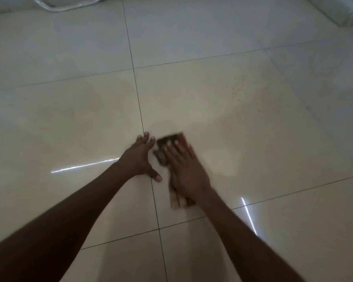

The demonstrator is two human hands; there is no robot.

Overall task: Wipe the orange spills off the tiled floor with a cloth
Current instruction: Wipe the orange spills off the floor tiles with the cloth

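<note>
My right hand (184, 169) presses flat on a brownish cloth (165, 146) on the cream tiled floor (69, 123); the cloth is motion-blurred and sticks out beyond the fingertips and under the wrist. My left hand (140, 157) rests on the tile just left of the cloth, fingers spread, holding nothing. Small orange specks (238, 89) lie scattered on the tile up and to the right of the cloth, well apart from it. A faint wet-looking smear spreads over the tiles around my hands.
Dark grout lines (139, 102) cross the floor. A white fabric or plastic bundle (67, 3) lies at the top left edge and another pale object (346, 11) at the top right corner. Light streaks reflect on the tiles near both forearms.
</note>
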